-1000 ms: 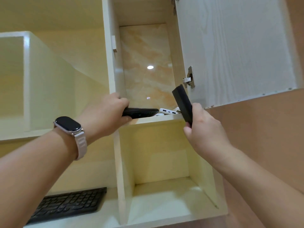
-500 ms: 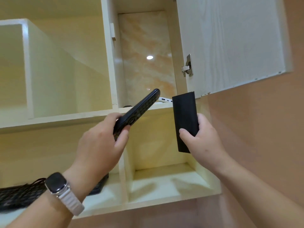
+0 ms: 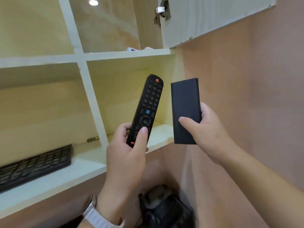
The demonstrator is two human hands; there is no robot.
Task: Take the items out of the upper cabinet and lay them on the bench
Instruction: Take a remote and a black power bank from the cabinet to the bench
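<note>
Two hands are raised in front of the open shelving, each wrapped around a black item. The left hand [image 3: 125, 155] reaches up from below with a pale watch strap [image 3: 97, 216] at the wrist; its fingers curl behind the lower end of a black remote control [image 3: 145, 111] and the thumb presses across the front, so the remote is clamped and stands nearly upright, leaning a little right, buttons facing the camera. A red button sits at its top end, a blue one near the middle and a round pad just above the thumb; the button markings are too blurred to read. Just right of the remote, not touching it, the right hand [image 3: 207, 129] grips a plain black power bank [image 3: 185, 109] held upright, thumb flat on its front face and fingers round its right edge. No brand shows on it. Above the remote, white items [image 3: 139, 49] peek over the edge of the upper cabinet shelf [image 3: 128, 54] beside the open cabinet door [image 3: 213, 15]. Left of the remote, a small battery [image 3: 93, 139] lies on the lower shelf, and farther left a black keyboard [image 3: 34, 165]. Below the remote is a dark, blurred object I cannot identify.
</note>
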